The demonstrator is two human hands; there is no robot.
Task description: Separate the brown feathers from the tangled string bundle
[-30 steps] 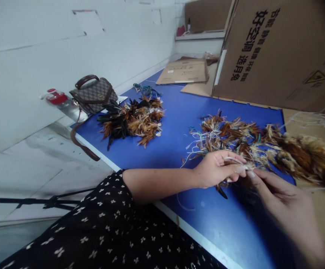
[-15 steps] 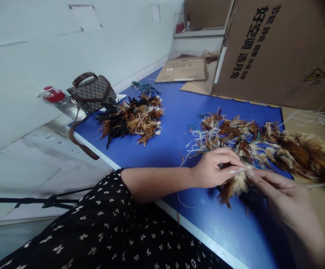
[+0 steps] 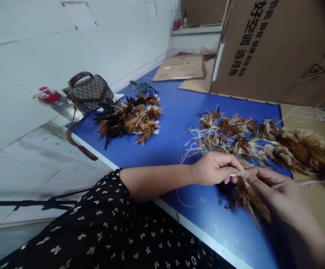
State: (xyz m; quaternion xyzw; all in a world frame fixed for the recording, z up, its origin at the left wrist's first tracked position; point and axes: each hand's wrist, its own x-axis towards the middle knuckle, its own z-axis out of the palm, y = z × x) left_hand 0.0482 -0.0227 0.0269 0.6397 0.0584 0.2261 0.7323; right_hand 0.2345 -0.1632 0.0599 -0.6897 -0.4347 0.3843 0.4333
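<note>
My left hand [image 3: 217,169] is closed in a pinch on a thin white strip [image 3: 237,174], close to where both hands meet. From the other side my right hand [image 3: 274,186] pinches the top of a brown feather bunch [image 3: 250,200], which hangs down over the blue table. The fingertips of both hands nearly touch there, and the exact point of the hold is partly hidden. Just beyond the hands lie many loose brown feather bunches [image 3: 237,125] with white and teal strings among them.
Another pile of brown and black feathers [image 3: 131,117] lies at left on the blue table [image 3: 173,112]. Behind it stand a handbag [image 3: 88,91] and a red-capped bottle [image 3: 57,102]. A large cardboard box [image 3: 263,48] rises at the back right, with flat cardboard [image 3: 182,67] beside it.
The feathers under my hands have turned: a pale fluffy tuft hung there before, and longer brown feathers now point down to the right. Both hands stay close together in nearly the same place.
</note>
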